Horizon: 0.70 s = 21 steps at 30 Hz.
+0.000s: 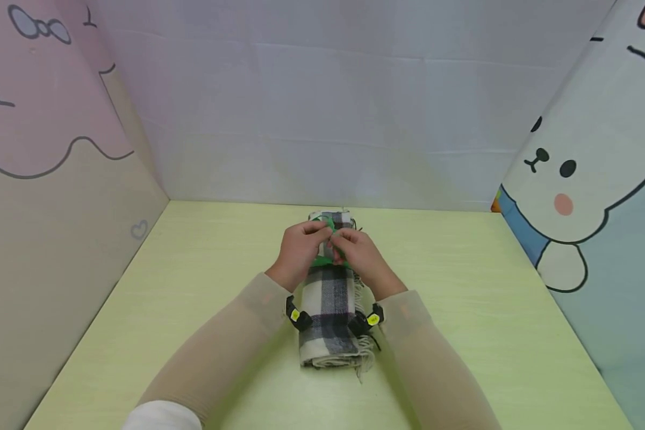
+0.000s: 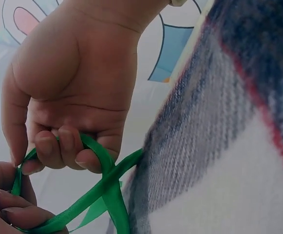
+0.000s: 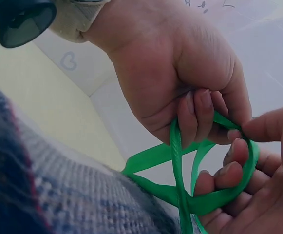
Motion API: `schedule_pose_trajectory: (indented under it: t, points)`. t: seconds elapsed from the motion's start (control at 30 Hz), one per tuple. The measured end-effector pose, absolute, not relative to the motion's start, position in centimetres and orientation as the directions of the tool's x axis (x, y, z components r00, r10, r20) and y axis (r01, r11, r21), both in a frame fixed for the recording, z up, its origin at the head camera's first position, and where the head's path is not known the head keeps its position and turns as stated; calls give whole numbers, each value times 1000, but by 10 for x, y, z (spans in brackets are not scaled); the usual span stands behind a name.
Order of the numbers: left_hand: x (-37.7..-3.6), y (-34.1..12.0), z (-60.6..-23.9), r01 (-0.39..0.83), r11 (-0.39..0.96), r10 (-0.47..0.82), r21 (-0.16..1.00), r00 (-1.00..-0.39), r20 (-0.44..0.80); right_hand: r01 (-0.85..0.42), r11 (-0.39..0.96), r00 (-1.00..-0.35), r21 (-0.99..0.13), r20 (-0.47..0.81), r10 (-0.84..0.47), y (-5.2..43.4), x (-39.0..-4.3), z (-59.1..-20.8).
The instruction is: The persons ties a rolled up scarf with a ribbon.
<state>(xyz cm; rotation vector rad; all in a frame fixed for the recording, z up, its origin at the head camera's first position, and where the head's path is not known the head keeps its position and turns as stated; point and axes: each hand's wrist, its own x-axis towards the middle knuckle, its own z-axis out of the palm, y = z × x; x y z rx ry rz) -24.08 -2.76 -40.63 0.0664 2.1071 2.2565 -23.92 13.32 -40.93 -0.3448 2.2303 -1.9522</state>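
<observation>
rolled black, grey & white plaid wool scarf w/ fringe (image 1: 328, 310) lies lengthwise on the pale yellow-green wooden tabletop (image 1: 462, 310), roughly centre, running from near the person to the far side. a shiny green satin ribbon (image 1: 329, 226) goes around the roll at its far part, just above where both hands meet.

left hand (image 1: 299, 251): fingers curled round a strand of the ribbon, holding it tight against the palm; seen clearly in right wrist view, ribbon (image 3: 180, 161) passing under the curled fingers (image 3: 196, 114).

right hand (image 1: 361, 254): also closed on the ribbon, fingers (image 2: 63, 148) hooked over a loop of it in left wrist view, ribbon (image 2: 109, 187) crossing itself just below, right beside the scarf's edge (image 2: 204, 161).

hands touch each other over the roll. beige sleeves on both forearms, black wrist cams beside the scarf.
</observation>
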Motion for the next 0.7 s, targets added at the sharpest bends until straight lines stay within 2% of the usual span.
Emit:
schedule_pose_trajectory:
  t: [0.17,0.37,0.57,0.7]
  points:
    - [-238,-23,-407,-16,-21,49,1000,-999,-15,-181,168,-958,-969,135,-255,142,-238,-415]
    - [-239,-22,-398,-34,58,100,998,-994,-40,-374,358,-922,-856,303,-240,142,-236,-413]
    - [-239,-24,-387,-63,116,127,991,-989,-78,-425,449,-905,-786,364,-219,140,-236,-409]
    - [-239,-26,-378,-86,140,161,986,-981,-109,-473,497,-881,-728,391,-267,141,-237,-407]
